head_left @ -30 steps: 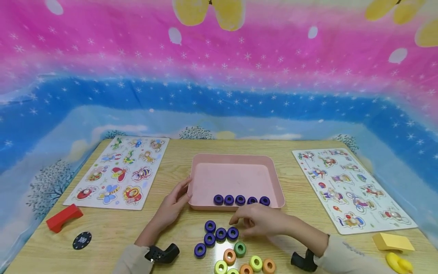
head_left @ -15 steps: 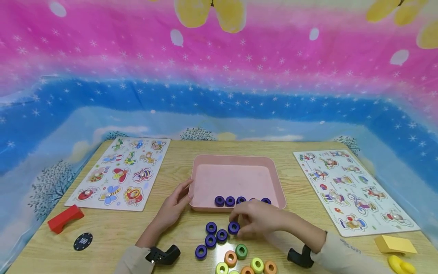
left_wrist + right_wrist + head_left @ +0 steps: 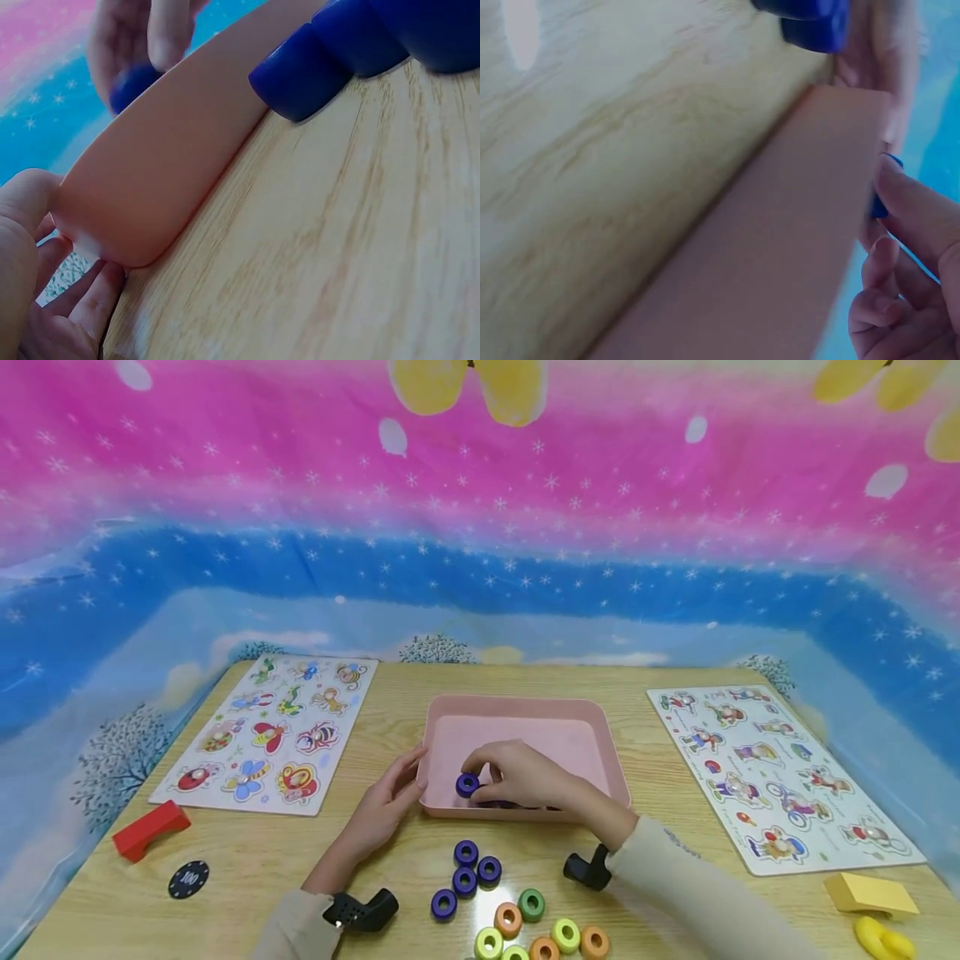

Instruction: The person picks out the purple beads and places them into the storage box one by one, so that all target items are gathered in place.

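A starry printed cloth [image 3: 480, 577] hangs behind the wooden tabletop [image 3: 390, 702]. In the head view, the right hand [image 3: 517, 777] pinches a purple ring [image 3: 467, 792] at the left front of a pink tray [image 3: 570, 735]; whether the ring touches the bottom is unclear. Only dark edges of other contents show beneath that hand. The left hand [image 3: 382, 814], fingers loosely extended, touches the tray's left side. Four purple rings [image 3: 488, 883] lie in front; some green, orange and yellow rings [image 3: 532, 917] are cut off below. In the left wrist view, the tray's wall partly hides the pinched ring. In the right wrist view, the thumb covers most of it, slightly blurred.
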A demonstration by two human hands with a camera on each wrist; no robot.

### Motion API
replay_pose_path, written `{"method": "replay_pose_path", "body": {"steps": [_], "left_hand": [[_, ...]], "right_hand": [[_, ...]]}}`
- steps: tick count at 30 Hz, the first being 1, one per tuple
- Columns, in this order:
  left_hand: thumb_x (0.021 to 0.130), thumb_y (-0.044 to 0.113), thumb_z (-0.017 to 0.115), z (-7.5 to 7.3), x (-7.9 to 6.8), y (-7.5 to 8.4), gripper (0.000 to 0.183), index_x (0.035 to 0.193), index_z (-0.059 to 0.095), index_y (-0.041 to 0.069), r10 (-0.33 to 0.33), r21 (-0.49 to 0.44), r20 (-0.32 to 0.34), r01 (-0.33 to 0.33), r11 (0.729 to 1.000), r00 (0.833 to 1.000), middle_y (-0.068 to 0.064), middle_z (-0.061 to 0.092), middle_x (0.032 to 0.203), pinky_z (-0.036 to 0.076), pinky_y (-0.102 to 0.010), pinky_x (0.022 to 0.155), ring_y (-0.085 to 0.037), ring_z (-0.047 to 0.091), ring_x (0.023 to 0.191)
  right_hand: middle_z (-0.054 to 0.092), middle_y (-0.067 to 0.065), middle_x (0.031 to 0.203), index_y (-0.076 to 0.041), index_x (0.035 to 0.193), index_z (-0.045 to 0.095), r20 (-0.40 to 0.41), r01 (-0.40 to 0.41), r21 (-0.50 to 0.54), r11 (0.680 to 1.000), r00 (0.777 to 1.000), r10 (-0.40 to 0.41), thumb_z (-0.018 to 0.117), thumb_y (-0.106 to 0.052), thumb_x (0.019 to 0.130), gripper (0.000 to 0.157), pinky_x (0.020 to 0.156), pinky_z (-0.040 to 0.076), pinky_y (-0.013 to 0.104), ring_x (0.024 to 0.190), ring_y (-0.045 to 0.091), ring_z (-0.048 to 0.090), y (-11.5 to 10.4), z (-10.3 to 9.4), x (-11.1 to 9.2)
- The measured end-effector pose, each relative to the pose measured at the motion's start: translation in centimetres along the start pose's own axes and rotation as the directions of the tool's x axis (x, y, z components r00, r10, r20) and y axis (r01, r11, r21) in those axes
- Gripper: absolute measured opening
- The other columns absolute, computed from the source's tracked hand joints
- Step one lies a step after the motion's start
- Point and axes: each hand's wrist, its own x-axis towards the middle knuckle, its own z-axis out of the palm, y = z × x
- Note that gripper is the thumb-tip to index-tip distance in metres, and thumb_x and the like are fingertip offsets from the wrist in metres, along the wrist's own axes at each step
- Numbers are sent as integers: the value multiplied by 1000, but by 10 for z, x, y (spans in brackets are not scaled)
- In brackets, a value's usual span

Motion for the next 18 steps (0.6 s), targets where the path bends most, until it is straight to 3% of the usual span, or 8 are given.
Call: {"method": "replay_pose_path", "body": {"steps": [8, 14, 18], "left_hand": [[87, 24, 46, -1, 6, -24, 43, 128, 35, 20, 11, 3, -3, -11, 1000, 1000, 7, 29, 132, 28, -32, 94, -14, 31, 117], [87, 18, 46, 0, 7, -27, 42, 128, 36, 17, 43, -18, -8, -44, 999, 999, 5, 32, 131, 29, -32, 94, -16, 32, 117], [87, 19, 46, -1, 8, -27, 42, 128, 36, 17, 50, -8, -11, -50, 999, 999, 5, 32, 131, 28, -32, 94, -16, 33, 117]], "right_hand": [[57, -10, 89, -16, 97, 60, 67, -23, -36, 999, 997, 25, 65, -25, 73, 26, 63, 42, 18, 71, 3, 50, 9, 16, 15], [58, -8, 90, -15, 98, 60, 92, -40, -14, 999, 995, 41, 65, -25, 73, 28, 64, 43, 17, 74, 2, 52, 10, 19, 16], [58, -6, 90, -13, 100, 59, 70, -31, 16, 999, 997, 30, 66, -24, 73, 30, 59, 43, 18, 67, 3, 51, 8, 12, 13]]}}
